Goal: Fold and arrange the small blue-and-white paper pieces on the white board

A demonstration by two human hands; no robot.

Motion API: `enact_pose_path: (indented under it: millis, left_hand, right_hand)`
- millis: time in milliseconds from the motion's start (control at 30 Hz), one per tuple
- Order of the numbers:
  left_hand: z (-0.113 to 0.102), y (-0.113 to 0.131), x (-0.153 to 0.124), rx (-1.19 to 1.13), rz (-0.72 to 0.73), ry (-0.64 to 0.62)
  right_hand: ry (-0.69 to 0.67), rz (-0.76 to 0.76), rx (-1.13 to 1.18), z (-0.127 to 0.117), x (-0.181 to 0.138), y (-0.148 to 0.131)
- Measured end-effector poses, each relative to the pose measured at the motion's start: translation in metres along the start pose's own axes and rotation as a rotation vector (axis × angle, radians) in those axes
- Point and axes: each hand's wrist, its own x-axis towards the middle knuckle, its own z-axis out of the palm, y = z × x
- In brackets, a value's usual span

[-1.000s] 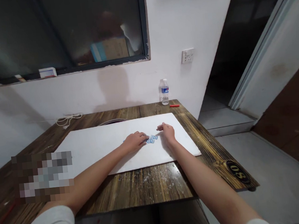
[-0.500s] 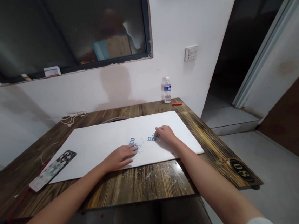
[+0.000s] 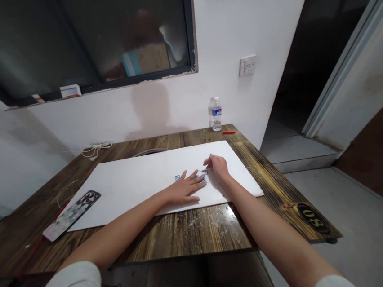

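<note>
My left hand (image 3: 185,189) lies flat on a white board (image 3: 130,181), fingers spread and pointing right. Its fingertips touch or cover some small blue-outlined pieces (image 3: 202,177), partly hidden under the fingers. Another small blue-marked piece (image 3: 177,178) shows just beyond the back of that hand. Close by on the right, my right hand (image 3: 218,165) has its fingers bent together in a pinch just above the board, beside a small dark-and-blue piece (image 3: 204,172). Whatever sits between those fingertips is too small to make out.
A patterned phone (image 3: 72,215) lies across the board's left edge. At the back of the wooden table (image 3: 193,233) are a white cable (image 3: 96,149), a water bottle (image 3: 216,115) and a red stick-like object (image 3: 229,132). A round number plate (image 3: 314,219) marks the right front corner.
My left hand has slid right across the board and spread its fingers over the pieces. My right hand has moved a little right and away from them.
</note>
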Motion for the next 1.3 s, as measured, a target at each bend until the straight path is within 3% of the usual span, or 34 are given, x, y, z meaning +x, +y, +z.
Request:
enact_pose_path:
  millis: [100, 200, 333, 467, 600, 767, 867, 933, 1100, 1200, 1300]
  left_hand:
    - [-0.001, -0.006, 0.023, 0.058, -0.072, 0.042]
    - [-0.005, -0.013, 0.031, 0.128, -0.208, 0.114]
    - [-0.011, -0.022, 0.023, 0.227, -0.336, 0.213]
    - [-0.01, -0.027, 0.0, 0.305, -0.385, 0.228]
    - [-0.005, -0.026, -0.031, 0.303, -0.288, 0.264]
    - [-0.003, -0.018, -0.057, 0.098, -0.021, 0.322]
    - [-0.004, -0.015, -0.054, 0.021, 0.088, 0.255]
    - [-0.004, -0.015, -0.045, 0.029, 0.106, 0.171]
    - [-0.006, -0.026, -0.007, 0.136, -0.074, 0.062]
    - [-0.009, -0.04, 0.01, 0.167, -0.256, 0.084]
    - [-0.014, -0.049, 0.015, 0.218, -0.473, 0.183]
  right_hand:
    - [0.167, 0.039, 0.081, -0.004, 0.007, 0.005]
    - [0.201, 0.06, 0.113, -0.005, 0.011, 0.006]
    - [0.157, 0.026, 0.045, -0.003, 0.009, 0.005]
    - [0.132, 0.002, -0.041, -0.001, 0.005, 0.004]
    - [0.116, -0.005, -0.094, -0.001, 0.003, 0.004]
    - [-0.004, -0.026, -0.29, 0.002, -0.003, 0.0]
    - [-0.134, -0.094, -0.459, 0.004, -0.006, -0.002]
    - [-0.147, -0.128, -0.49, 0.004, -0.006, -0.002]
    - [-0.005, -0.068, -0.332, 0.001, -0.003, 0.001]
    - [0.018, -0.053, -0.286, 0.0, -0.001, 0.003]
    - [0.024, -0.047, -0.3, 0.001, 0.0, 0.003]
